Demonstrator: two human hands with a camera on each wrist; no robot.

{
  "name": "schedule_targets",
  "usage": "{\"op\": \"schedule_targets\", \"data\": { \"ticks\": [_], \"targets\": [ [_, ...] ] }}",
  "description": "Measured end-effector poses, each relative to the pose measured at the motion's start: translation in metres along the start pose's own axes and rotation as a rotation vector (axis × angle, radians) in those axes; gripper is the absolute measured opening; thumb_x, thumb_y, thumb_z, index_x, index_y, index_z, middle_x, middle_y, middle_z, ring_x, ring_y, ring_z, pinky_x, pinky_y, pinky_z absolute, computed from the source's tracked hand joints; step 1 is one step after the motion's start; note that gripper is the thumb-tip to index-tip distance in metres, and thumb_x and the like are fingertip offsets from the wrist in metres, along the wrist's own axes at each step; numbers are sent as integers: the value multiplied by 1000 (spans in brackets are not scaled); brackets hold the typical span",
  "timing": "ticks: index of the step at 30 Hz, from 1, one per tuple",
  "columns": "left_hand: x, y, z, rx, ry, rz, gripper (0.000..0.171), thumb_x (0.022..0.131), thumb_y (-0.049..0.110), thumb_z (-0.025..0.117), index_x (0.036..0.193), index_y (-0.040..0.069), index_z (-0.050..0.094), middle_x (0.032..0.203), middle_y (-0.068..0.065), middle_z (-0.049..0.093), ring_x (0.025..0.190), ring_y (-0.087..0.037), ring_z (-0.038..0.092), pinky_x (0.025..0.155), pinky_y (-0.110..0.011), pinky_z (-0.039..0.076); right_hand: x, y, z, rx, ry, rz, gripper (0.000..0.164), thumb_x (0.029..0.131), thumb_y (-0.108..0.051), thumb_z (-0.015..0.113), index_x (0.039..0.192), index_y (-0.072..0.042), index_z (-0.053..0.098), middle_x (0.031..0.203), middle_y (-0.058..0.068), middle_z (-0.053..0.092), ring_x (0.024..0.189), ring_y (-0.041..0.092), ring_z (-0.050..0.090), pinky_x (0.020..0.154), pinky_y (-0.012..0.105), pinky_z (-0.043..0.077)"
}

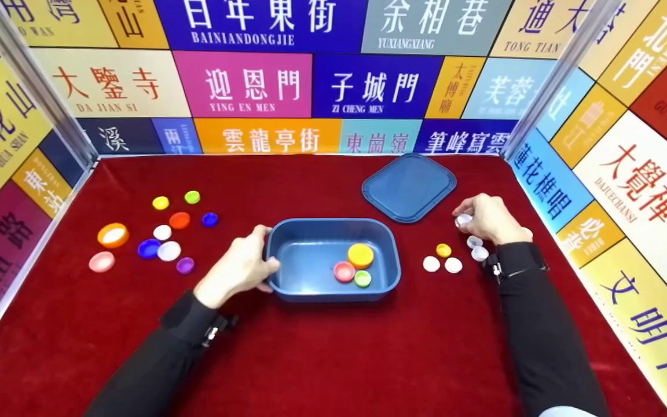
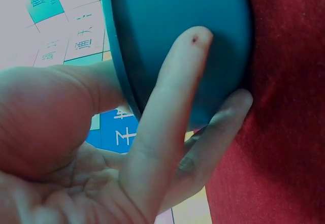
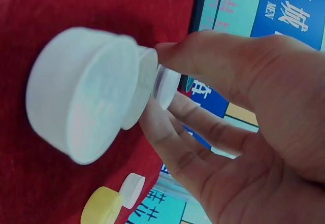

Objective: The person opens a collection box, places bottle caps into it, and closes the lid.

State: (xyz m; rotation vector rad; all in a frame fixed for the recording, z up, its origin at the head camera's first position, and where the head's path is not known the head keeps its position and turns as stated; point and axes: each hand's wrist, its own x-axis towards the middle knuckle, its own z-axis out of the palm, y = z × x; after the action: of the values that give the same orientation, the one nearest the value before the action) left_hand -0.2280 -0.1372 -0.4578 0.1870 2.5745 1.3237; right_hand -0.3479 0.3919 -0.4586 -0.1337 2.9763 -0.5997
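My left hand [image 1: 244, 260] holds the left end of a blue plastic box [image 1: 287, 295], thumb over the rim and fingers along the outer wall. In the left wrist view, two fingers lie against the box's wall [image 2: 223, 10]. Inside the box are a yellow-orange bottle cap [image 1: 361, 255], a pink cap [image 1: 344, 271] and a green cap [image 1: 362, 279]. At the right, my right hand [image 1: 487, 219] pinches a white bottle cap [image 1: 464, 220] between thumb and fingers. Two translucent white caps [image 1: 480, 253] lie just below that hand; one looms large [image 3: 76, 97] in the right wrist view.
A blue lid [image 1: 409, 188] lies behind the box. Left of the box, several coloured caps [image 1: 180, 220] are scattered over the red cloth [image 1: 333, 359]. A small yellow cap [image 1: 443, 250] and two white caps [image 1: 453, 265] lie right of the box. Printed panels [image 1: 252, 84] wall the table.
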Motion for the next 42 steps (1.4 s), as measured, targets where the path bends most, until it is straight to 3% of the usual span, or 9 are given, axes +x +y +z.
{"op": "schedule_targets", "data": {
  "ticks": [5, 13, 22, 30, 37, 42],
  "targets": [
    [0, 1, -1, 7, -2, -7, 64, 105, 1, 74, 162, -3, 46, 147, -36, 70, 82, -34, 88, 68, -46, 75, -1, -5, 2, 12, -22, -10, 32, 99, -6, 80, 131, -4, 86, 122, 26, 83, 103, 38, 70, 81, 36, 57],
    [1, 1, 0, 11, -11, -15, 65, 106, 1, 75, 163, -2, 44, 151, -34, 68, 90, -36, 89, 69, -42, 75, -5, -18, 3, 33, 10, 11, 34, 101, -13, 81, 135, -9, 86, 129, 25, 82, 116, 42, 70, 95, 57, 62],
    [1, 1, 0, 20, -7, -6, 65, 106, 2, 75, 164, -2, 44, 152, -33, 68, 89, -34, 89, 69, -41, 75, -13, -54, 3, 74, 111, -148, 33, 97, -9, 84, 130, -6, 88, 117, 23, 85, 101, 36, 79, 88, 37, 59],
    [0, 1, 0, 29, -4, -9, 65, 106, 2, 74, 164, -2, 45, 151, -33, 68, 89, -34, 88, 69, -42, 75, -24, -97, 11, 97, 129, -308, 34, 97, -7, 83, 131, -7, 88, 123, 22, 80, 108, 40, 83, 95, 52, 68],
    [0, 0, 1, 15, 5, -13, 64, 106, 2, 74, 163, -2, 46, 147, -34, 70, 85, -33, 89, 70, -46, 75, -33, -143, 14, 66, 130, -462, 33, 98, -9, 85, 131, -10, 89, 124, 17, 82, 115, 41, 76, 96, 53, 68],
    [0, 0, 0, 18, 8, -13, 64, 106, 2, 75, 163, -1, 46, 146, -34, 71, 85, -34, 89, 69, -43, 75, -37, -177, 20, 16, 104, -566, 31, 99, -11, 86, 130, -11, 90, 124, 15, 82, 111, 38, 75, 92, 50, 68]
  ]
}}
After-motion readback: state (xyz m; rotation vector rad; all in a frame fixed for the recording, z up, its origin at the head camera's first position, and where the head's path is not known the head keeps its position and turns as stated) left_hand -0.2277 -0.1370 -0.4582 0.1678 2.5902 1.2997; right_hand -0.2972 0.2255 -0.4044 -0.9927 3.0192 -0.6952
